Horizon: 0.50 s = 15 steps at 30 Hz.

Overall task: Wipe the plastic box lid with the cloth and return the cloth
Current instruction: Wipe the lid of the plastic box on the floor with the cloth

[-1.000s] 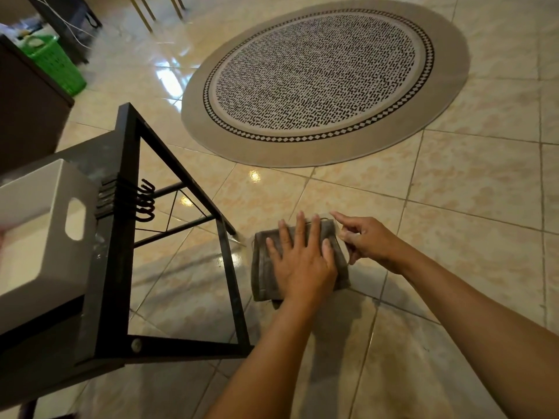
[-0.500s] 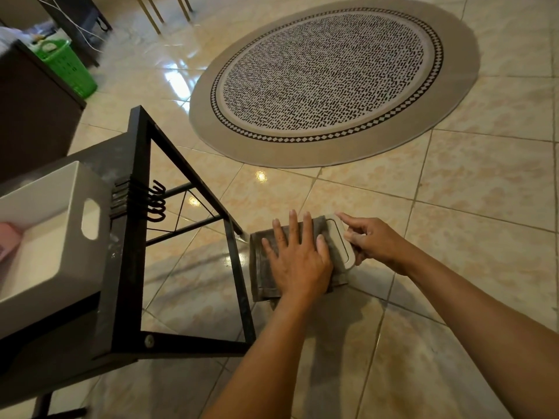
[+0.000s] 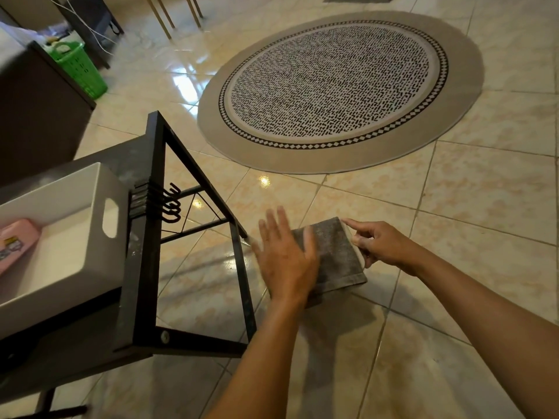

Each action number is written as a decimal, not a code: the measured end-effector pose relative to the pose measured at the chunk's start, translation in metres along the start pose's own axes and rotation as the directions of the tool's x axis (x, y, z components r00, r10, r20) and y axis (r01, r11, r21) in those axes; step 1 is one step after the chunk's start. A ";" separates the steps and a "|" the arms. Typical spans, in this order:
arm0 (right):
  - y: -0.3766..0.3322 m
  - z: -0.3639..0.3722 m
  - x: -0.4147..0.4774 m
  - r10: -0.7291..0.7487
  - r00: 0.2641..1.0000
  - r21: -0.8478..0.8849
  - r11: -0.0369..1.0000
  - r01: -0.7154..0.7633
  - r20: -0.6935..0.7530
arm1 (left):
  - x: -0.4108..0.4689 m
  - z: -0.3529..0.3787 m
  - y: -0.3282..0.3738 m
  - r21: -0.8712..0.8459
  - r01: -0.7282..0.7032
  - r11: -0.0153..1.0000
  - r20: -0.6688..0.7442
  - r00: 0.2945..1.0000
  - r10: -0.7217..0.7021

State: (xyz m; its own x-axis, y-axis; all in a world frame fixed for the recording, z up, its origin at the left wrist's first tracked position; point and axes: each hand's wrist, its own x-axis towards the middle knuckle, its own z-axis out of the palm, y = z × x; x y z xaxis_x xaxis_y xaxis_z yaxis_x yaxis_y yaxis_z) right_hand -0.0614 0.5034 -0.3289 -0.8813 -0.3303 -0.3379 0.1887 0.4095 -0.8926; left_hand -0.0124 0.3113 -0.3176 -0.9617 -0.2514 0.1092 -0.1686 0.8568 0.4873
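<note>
A folded grey cloth (image 3: 335, 252) lies over the plastic box lid (image 3: 351, 234) on the tiled floor, so only a pale strip of the lid's right edge shows. My left hand (image 3: 284, 261) is flat with its fingers spread, motion-blurred, over the cloth's left end; only the thumb side overlaps the cloth. My right hand (image 3: 378, 243) pinches the lid's right edge, index finger stretched along its far corner.
A black metal-frame table (image 3: 151, 237) stands just left of the cloth, hooks on its side. On it sits a white bin (image 3: 75, 231) holding a pink item (image 3: 15, 240). A round patterned rug (image 3: 338, 89) lies beyond. A green basket (image 3: 80, 71) and dark cabinet (image 3: 36, 116) are at far left.
My left hand has slid left across the cloth, from its middle to its left end. The cloth now covers more of the lid. My right hand stays on the lid's edge.
</note>
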 end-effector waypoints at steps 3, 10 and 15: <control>-0.005 -0.003 0.001 0.036 0.998 -0.035 0.999 -0.038 -0.049 | -0.001 -0.020 -0.018 -0.121 0.253 0.960 -0.069 0.963 -0.262; -0.026 0.011 0.019 -0.128 0.978 -0.487 0.873 0.034 -0.162 | -0.002 -0.025 -0.038 -0.076 0.433 0.898 0.123 0.898 -0.422; -0.030 0.016 0.025 -0.135 0.987 -0.612 0.789 0.054 -0.088 | 0.007 -0.023 -0.041 -0.141 0.357 0.923 0.178 0.927 -0.331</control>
State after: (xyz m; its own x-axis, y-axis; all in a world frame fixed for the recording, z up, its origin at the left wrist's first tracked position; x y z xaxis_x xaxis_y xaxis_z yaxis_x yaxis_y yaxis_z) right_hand -0.0818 0.4693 -0.3154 -0.9333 -0.3068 -0.1867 -0.1633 0.8256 -0.5402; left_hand -0.0070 0.2642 -0.3167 -0.8737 -0.4367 -0.2143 -0.4688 0.6381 0.6108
